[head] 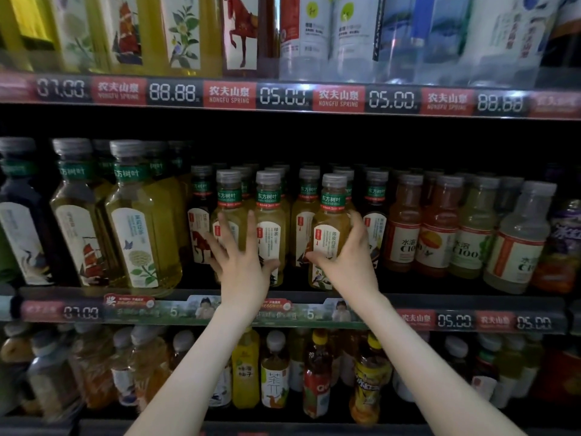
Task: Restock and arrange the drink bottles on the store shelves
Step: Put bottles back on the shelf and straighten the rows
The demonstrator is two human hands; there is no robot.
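Small yellow tea bottles with grey caps and green neck bands stand in rows on the middle shelf (314,302). My right hand (349,259) grips one of them, a front-row tea bottle (330,215), thumb on its label and fingers curled round its right side. My left hand (242,262) is spread with straight fingers over two neighbouring tea bottles (270,225), the thumb touching the label of the right one. Both forearms reach up from the bottom of the view.
Large tea bottles (138,221) stand at the left of the same shelf, orange and pale juice bottles (437,228) at the right. The shelf above (283,96) carries price tags and tall bottles. Mixed drinks (314,372) fill the shelf below.
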